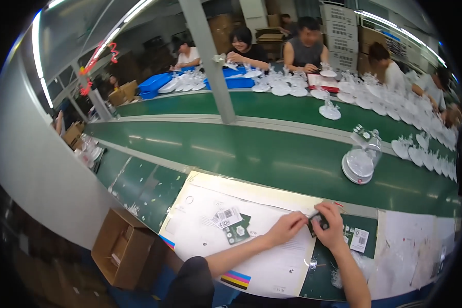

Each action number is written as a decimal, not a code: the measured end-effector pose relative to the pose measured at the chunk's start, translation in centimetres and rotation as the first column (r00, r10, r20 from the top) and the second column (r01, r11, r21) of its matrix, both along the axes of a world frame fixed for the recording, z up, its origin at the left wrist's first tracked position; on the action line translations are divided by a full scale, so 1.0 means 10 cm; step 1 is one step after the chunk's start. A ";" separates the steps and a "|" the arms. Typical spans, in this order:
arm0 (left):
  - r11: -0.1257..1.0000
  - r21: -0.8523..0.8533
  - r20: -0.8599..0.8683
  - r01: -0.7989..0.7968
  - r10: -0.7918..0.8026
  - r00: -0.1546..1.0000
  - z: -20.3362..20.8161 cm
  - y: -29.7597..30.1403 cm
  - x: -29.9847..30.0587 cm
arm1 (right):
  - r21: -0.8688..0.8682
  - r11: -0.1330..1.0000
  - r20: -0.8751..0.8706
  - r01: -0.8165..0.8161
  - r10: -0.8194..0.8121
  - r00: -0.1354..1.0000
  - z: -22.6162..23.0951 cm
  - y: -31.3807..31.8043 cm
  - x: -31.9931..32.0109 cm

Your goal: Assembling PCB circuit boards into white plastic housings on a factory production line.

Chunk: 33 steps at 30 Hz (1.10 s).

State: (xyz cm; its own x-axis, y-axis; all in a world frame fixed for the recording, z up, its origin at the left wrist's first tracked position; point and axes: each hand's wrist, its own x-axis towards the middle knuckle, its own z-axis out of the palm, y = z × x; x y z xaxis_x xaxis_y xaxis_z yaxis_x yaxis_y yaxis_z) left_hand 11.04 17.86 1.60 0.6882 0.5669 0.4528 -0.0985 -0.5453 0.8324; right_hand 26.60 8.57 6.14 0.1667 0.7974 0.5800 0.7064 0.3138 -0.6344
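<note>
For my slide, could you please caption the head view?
Both hands at a small dark item above a green workbench.

My feed shows a dark piece, green bench and, by its near edge, blue-magenta-yellow-black stripes on white paper.

Wearer's bare hands, two; small dark handheld item, one; green printed cards, at least two; white sheet with colour bars, one; clear dome on green belt, one; white disc-shaped bases, dozens; red tray, one.
</note>
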 end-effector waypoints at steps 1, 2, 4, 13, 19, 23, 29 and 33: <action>0.999 -0.022 -0.083 0.040 -0.042 0.996 0.01 -0.05 -0.03 | 0.065 0.998 0.024 -0.023 0.022 0.999 -0.02 0.00 -0.02; 0.995 -0.040 -0.165 0.093 -0.099 0.981 0.07 -0.08 -0.03 | 0.077 0.996 0.029 -0.035 0.033 0.999 -0.07 -0.01 0.00; 0.992 0.014 -0.142 0.122 -0.119 0.983 0.06 -0.08 -0.01 | 0.034 0.994 0.124 -0.103 0.098 0.987 -0.15 -0.03 0.06; 0.987 -0.033 -0.081 0.154 -0.157 0.984 -0.02 -0.06 0.02 | -0.147 0.988 -0.157 -0.053 0.030 0.987 -0.24 -0.05 0.09; 0.983 -0.171 -0.076 0.071 -0.085 0.993 -0.02 0.00 0.01 | -0.298 0.943 -0.275 -0.152 0.067 0.959 -0.18 -0.04 0.06; 0.956 -0.228 -0.015 0.186 -0.194 0.981 0.00 0.01 0.03 | -0.282 0.938 -0.338 -0.200 0.098 0.936 -0.22 -0.07 0.10; 0.966 -0.160 -0.153 0.202 -0.227 0.962 -0.05 -0.01 -0.05 | -0.215 0.946 -0.313 -0.244 0.170 0.934 -0.12 -0.06 0.01; 0.968 -0.158 -0.199 0.195 -0.224 0.954 -0.02 0.03 0.03 | -0.205 0.955 -0.229 -0.216 0.167 0.959 -0.12 -0.07 0.05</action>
